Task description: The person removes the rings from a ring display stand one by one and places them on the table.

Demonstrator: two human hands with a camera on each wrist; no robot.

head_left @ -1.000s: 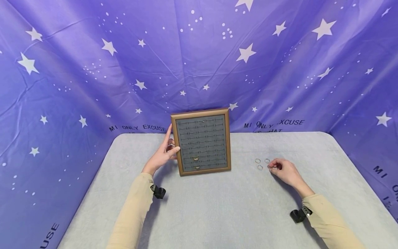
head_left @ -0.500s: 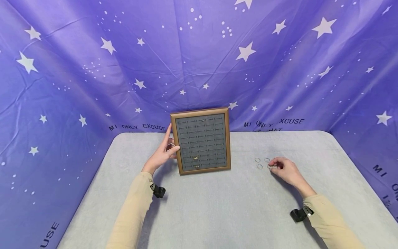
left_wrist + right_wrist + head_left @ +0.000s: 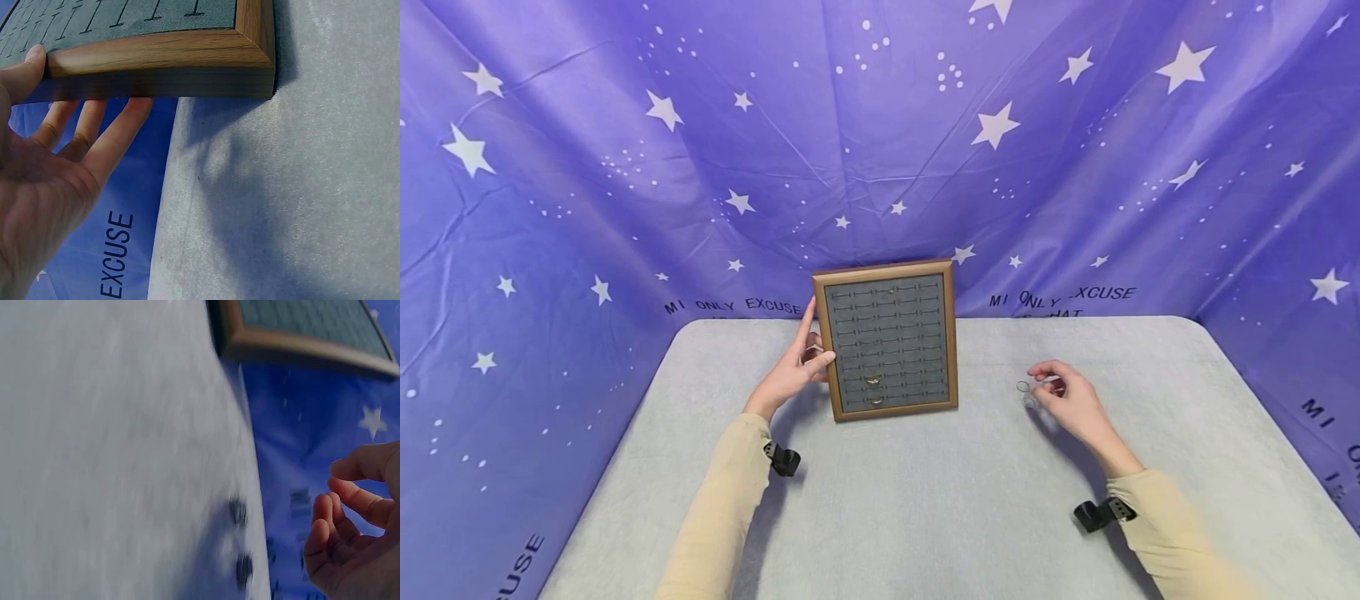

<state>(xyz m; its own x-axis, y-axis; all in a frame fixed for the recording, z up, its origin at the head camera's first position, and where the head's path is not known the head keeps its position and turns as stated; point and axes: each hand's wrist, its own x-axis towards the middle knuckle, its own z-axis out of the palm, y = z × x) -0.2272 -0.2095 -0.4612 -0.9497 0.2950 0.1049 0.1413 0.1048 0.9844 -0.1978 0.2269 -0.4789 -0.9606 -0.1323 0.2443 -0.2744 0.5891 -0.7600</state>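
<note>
My left hand (image 3: 786, 379) grips the left side of a ring display case (image 3: 891, 346), its thumb on the front of the frame and fingers behind. The case stands tilted up, with a brown wooden frame (image 3: 156, 53) around a dark grey slotted pad. Two gold rings, an upper one (image 3: 872, 381) and a lower one (image 3: 876, 401), sit in the bottom slots. Above the table at right, my right hand (image 3: 1075, 404) pinches a small silver ring between thumb and forefinger, mostly hidden by the fingertips. Silver rings (image 3: 1023, 387) lie just below that hand, blurred in the right wrist view.
A pale grey cloth covers the table (image 3: 917, 500). Purple star-printed curtains (image 3: 880, 125) hang close behind it and along both sides. A black wrist camera (image 3: 784, 461) is strapped to the left sleeve, another (image 3: 1093, 515) to the right one.
My right hand has lifted from the rings' right side and moved left, now overlapping the rings in the head view. The left hand and the display case have stayed in place.
</note>
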